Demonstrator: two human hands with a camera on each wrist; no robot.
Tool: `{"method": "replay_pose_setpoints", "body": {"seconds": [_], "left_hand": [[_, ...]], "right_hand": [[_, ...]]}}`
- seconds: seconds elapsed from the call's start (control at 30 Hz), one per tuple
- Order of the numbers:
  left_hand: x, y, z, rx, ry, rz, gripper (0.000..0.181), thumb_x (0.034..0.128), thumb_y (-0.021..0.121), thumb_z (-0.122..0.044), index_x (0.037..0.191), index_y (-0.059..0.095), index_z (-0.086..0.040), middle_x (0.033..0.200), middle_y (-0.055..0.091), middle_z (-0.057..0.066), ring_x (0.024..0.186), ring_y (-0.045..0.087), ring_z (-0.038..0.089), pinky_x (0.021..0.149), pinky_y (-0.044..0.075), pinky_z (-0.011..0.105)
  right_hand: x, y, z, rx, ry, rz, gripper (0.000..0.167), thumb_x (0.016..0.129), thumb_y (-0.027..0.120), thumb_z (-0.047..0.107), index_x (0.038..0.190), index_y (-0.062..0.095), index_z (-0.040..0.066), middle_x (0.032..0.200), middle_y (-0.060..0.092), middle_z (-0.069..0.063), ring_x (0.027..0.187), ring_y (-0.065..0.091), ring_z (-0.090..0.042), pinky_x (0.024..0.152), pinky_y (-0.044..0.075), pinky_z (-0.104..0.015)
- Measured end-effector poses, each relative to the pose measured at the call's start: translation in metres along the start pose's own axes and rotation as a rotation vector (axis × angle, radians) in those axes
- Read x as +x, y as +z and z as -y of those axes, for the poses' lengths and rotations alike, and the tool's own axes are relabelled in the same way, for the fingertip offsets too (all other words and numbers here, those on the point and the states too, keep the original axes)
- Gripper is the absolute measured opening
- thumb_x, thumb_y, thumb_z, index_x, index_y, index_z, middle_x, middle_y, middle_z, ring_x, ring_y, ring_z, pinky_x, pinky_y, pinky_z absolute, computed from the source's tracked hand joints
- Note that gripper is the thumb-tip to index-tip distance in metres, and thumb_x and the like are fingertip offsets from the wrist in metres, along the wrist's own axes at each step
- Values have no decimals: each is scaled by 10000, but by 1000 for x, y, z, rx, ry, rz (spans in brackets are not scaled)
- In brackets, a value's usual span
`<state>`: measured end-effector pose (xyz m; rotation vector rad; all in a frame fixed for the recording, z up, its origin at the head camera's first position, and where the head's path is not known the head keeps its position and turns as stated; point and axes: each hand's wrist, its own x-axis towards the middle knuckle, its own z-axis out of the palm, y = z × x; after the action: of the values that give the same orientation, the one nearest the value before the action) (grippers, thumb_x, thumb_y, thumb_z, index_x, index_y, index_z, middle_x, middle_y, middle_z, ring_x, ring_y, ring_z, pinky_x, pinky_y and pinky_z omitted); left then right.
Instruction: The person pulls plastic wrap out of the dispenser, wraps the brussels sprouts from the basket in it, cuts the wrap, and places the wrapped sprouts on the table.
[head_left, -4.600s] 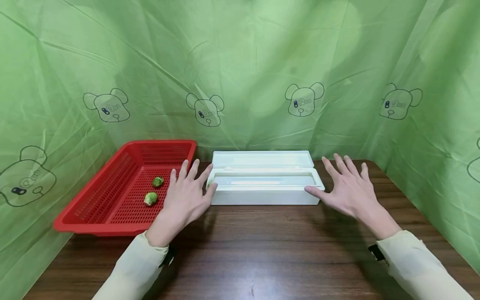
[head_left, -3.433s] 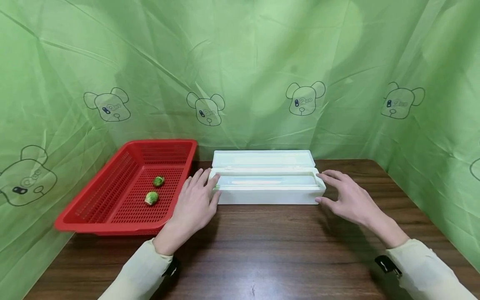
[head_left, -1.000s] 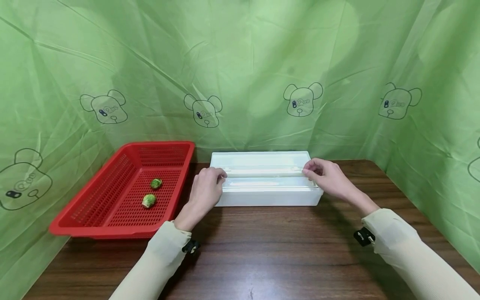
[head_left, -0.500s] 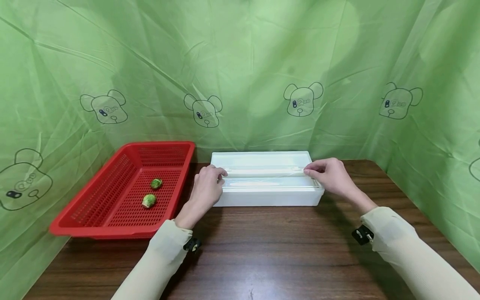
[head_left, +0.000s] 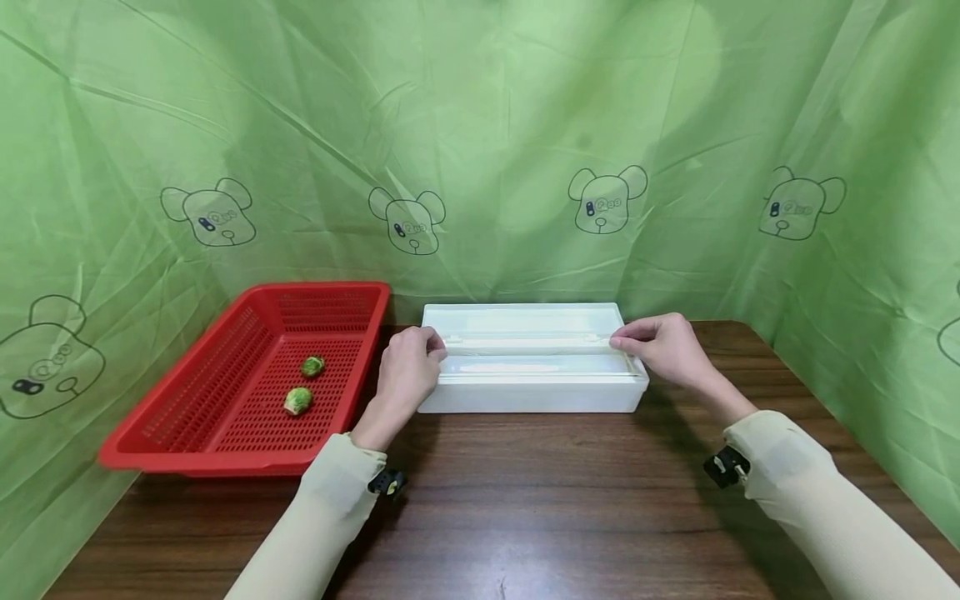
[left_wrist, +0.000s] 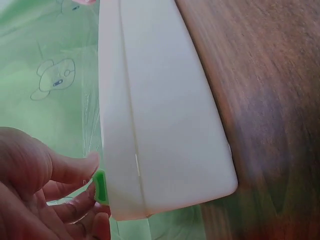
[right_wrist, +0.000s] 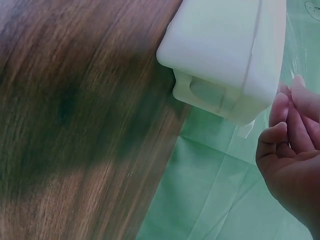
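Note:
A long white cling film dispenser stands on the table, its lid tipped back. Clear cling film stretches up along the far side of its body in the left wrist view. At the dispenser's left end, my left hand pinches the film between thumb and fingers. A small green part shows beside those fingertips. My right hand pinches the film at the right end, thumb against forefinger. The roll inside is hard to make out.
Left of the dispenser stands a red perforated basket with two Brussels sprouts in it. The brown wooden table extends in front. A green curtain hangs behind and at both sides.
My hands went from spread above the dispenser to its two ends, then onto the film, fingers closing to a pinch. Over the last half second they barely moved. Basket and sprouts stayed put.

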<state>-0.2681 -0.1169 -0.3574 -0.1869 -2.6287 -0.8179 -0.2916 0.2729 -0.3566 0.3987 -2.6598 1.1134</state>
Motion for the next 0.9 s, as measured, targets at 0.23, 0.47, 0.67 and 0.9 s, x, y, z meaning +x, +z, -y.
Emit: {"method": "replay_pose_setpoints", "body": {"seconds": [0.23, 0.47, 0.67, 0.9], "left_hand": [[3, -2, -2, -53, -13, -10, 102, 975, 712, -41, 882, 751, -61, 901, 702, 111, 866, 658, 334, 777, 539, 480], [5, -5, -6, -51, 4, -58, 87, 986, 708, -53, 916, 760, -56, 950, 703, 133, 918, 672, 360, 813, 539, 509], [7, -7, -8, -48, -4, -80, 82, 996, 707, -79, 934, 759, -69, 957, 723, 115, 903, 683, 346, 792, 540, 506], [8, -11, -9, -34, -7, -91, 81, 1008, 698, -101, 955, 758, -91, 944, 723, 101, 869, 668, 319, 773, 527, 492]], "right_hand": [[0, -3, 0, 27, 13, -18, 215, 943, 829, 240, 1011, 832, 37, 941, 794, -93, 824, 700, -78, 684, 515, -191], [0, -8, 2, 49, 27, -18, 253, 944, 828, 260, 1023, 825, 20, 945, 792, -101, 821, 696, -66, 685, 528, -201], [2, -10, 1, 58, 50, -7, 254, 953, 820, 270, 1038, 824, 31, 949, 792, -83, 839, 706, -80, 703, 540, -209], [2, -15, 7, 62, 51, -10, 254, 956, 816, 261, 1048, 822, 24, 963, 792, -101, 873, 730, -154, 710, 552, -213]]}}
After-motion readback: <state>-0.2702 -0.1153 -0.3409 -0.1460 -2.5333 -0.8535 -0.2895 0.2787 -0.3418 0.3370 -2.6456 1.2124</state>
